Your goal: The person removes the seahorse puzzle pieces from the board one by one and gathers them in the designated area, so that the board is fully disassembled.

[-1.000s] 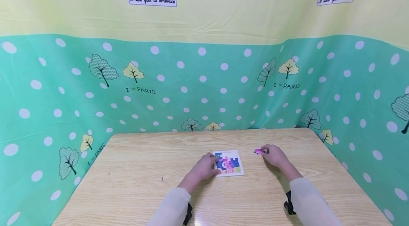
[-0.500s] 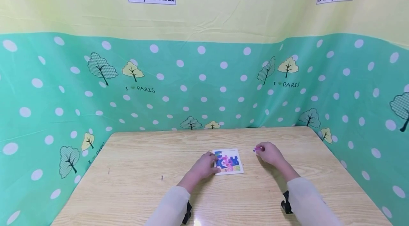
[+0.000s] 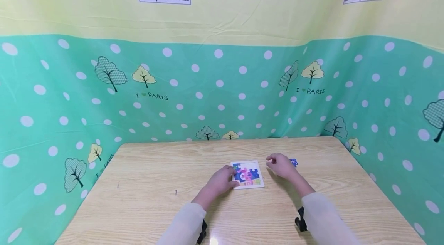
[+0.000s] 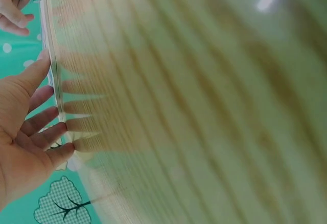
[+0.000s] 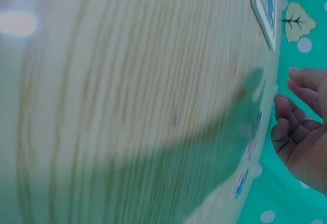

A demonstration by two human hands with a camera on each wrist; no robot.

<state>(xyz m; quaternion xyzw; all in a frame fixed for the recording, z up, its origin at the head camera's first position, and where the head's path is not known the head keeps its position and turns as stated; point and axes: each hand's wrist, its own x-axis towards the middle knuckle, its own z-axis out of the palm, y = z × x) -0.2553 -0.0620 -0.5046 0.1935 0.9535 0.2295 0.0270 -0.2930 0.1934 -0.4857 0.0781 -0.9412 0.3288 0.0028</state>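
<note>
A jigsaw puzzle in a white frame lies on the table, showing a pink cartoon figure on blue, with white gaps in its upper part. My left hand rests at its left side. In the left wrist view, that hand's spread fingertips touch the edge. My right hand hovers right of the frame, fingers loosely curled; nothing shows between them. In the right wrist view, two puzzle pieces lie beneath it: a pinkish piece and a blue piece. The head view shows the blue piece beside that hand.
The wooden table has a small dark mark left of the puzzle. A green and yellow printed curtain hangs behind and on both sides. Black wrist mounts sit under the pale sleeves.
My right hand has moved left towards the puzzle. The pink piece it pinched earlier no longer shows at its fingertips, and the blue piece has come into view. My left hand stays put.
</note>
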